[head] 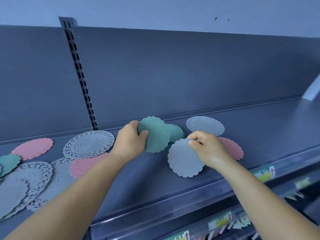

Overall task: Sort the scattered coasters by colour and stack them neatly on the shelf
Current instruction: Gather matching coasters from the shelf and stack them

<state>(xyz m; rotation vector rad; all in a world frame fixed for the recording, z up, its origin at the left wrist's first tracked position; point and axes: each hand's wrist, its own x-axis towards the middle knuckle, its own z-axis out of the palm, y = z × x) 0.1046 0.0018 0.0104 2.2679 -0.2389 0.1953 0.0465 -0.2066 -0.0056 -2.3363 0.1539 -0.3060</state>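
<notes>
Round scalloped coasters in green, pink and grey lie on a dark shelf [259, 122]. My left hand [130, 137] grips a green coaster [155, 134] held tilted above the shelf; a second green coaster [175, 132] lies just behind it. My right hand [206, 147] pinches the top edge of a grey coaster [183, 158] that hangs down over the shelf. A pink coaster [232, 149] lies partly hidden under my right hand. A grey lace-edged coaster [205, 125] sits behind it.
To the left lie a lace grey coaster [89, 143], two pink coasters [32, 148] [83, 164], a green one [9, 163] and several overlapping grey ones [26, 181]. The shelf's back panel [173, 75] rises behind. Price labels [264, 174] line the front rail.
</notes>
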